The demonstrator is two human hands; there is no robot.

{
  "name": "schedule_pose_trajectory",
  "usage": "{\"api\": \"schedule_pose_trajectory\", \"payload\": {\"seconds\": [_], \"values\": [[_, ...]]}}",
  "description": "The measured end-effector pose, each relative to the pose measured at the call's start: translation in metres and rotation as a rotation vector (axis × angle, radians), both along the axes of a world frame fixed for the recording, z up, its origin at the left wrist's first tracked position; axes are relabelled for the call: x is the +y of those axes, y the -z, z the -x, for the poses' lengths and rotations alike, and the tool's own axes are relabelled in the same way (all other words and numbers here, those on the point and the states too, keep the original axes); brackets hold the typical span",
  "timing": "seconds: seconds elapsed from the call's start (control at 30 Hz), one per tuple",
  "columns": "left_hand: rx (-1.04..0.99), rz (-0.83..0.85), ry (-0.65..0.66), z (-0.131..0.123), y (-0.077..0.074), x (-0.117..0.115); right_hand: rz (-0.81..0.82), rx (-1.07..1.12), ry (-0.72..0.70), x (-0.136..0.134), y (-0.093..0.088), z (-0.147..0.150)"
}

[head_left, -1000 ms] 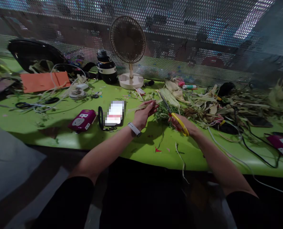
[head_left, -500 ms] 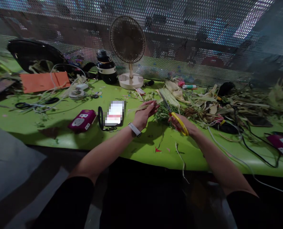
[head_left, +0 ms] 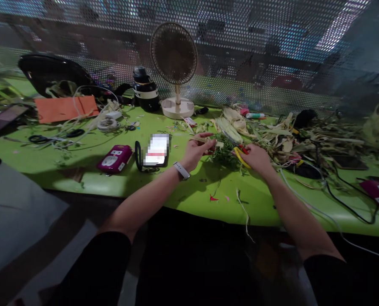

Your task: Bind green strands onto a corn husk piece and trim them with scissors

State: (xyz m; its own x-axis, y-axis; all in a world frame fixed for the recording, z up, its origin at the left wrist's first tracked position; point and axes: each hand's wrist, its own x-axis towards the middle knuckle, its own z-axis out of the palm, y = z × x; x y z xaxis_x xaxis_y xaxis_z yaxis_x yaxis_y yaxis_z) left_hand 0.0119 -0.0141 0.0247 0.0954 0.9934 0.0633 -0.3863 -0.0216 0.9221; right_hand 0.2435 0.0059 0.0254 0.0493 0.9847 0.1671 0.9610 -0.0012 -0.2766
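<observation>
Pinched in my left hand (head_left: 199,149) is a thin pale dried strip (head_left: 219,145), which looks like plant fibre or husk; part of it is covered by my fingers. My right hand (head_left: 256,159) grips a pair of scissors (head_left: 240,158) with yellow and red handles, the blades pointing up and to the left. Between the two hands, on the green table, lies a heap of green leafy sprigs (head_left: 224,158). Behind it rest pale dried husks (head_left: 232,119).
A phone (head_left: 158,149) and a purple power strip (head_left: 115,159) lie left of my hands. Farther back stand a fan (head_left: 177,106) and a black bottle (head_left: 146,93). Tangled dried leaves (head_left: 281,140) and cables cover the right side. Black scissors (head_left: 53,138) lie at left.
My right hand has moved slightly right and turned, bringing the scissors lower and flatter. My left hand has rolled its fingers inward around the strip. The view has shifted slightly.
</observation>
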Motion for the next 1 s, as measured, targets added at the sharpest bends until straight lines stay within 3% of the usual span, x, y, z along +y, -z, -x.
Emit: {"api": "schedule_pose_trajectory", "payload": {"seconds": [0.1,0.2,0.23,0.3,0.4,0.5,0.73,0.87,1.0], "values": [[0.078,-0.041,0.075,-0.002,0.003,0.0,-0.121,-0.011,-0.098,-0.003,0.0,-0.001],[0.153,-0.15,0.125,-0.006,0.008,0.001,-0.278,0.192,-0.249,-0.015,-0.003,0.012],[0.176,-0.185,0.142,-0.007,0.01,0.001,-0.224,0.311,-0.32,-0.02,-0.004,0.018],[0.215,-0.245,0.167,-0.009,0.012,0.001,0.041,0.534,-0.489,-0.029,-0.005,0.031],[0.264,-0.323,0.18,-0.01,0.013,-0.001,0.234,0.779,-0.596,-0.037,-0.004,0.046],[0.318,-0.386,0.184,-0.01,0.014,-0.003,0.317,0.923,-0.598,-0.039,-0.003,0.05],[0.404,-0.488,0.143,-0.01,0.016,-0.001,0.393,0.947,-0.63,-0.04,-0.004,0.047],[0.301,-0.295,0.144,-0.009,0.011,0.0,0.406,1.015,-0.594,-0.038,-0.003,0.049],[0.196,-0.116,0.239,-0.007,0.009,-0.002,0.278,1.08,-0.51,-0.034,0.002,0.054]]}}
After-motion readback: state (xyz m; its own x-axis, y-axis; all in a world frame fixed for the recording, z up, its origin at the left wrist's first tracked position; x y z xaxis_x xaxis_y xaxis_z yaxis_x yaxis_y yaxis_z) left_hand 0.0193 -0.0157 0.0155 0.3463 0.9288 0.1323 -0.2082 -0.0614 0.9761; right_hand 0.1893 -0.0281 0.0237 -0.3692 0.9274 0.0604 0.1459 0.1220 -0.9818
